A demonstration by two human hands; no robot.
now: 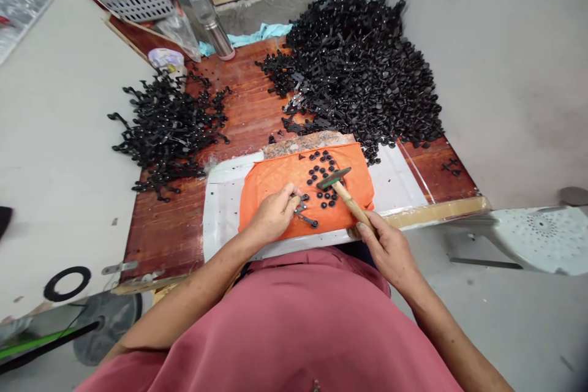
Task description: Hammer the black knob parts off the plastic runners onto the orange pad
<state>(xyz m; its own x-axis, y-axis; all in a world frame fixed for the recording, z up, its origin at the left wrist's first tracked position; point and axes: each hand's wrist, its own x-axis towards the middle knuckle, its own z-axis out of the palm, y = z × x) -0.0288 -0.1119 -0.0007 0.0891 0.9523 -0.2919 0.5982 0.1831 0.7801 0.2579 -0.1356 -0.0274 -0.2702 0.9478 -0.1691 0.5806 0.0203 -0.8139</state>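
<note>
My right hand [383,242] is wrapped round the wooden handle of a hammer [353,201]. The hammer's dark, green-marked head is over several small round black pieces [325,179] on an orange cloth-covered pad [271,182]. Left of these pieces, my left hand [278,208] pinches a small black jointed part [301,206]. One arm of that part, with a round end, points toward the pad's front edge. Part of it is hidden by my fingers.
A large heap of black parts [353,67] covers the back right of the red-brown table [248,98]. A smaller heap [172,128] lies at the left. Behind stand a metal bottle [218,37] and a white basket [142,3]. A white stool [546,236] is at the right.
</note>
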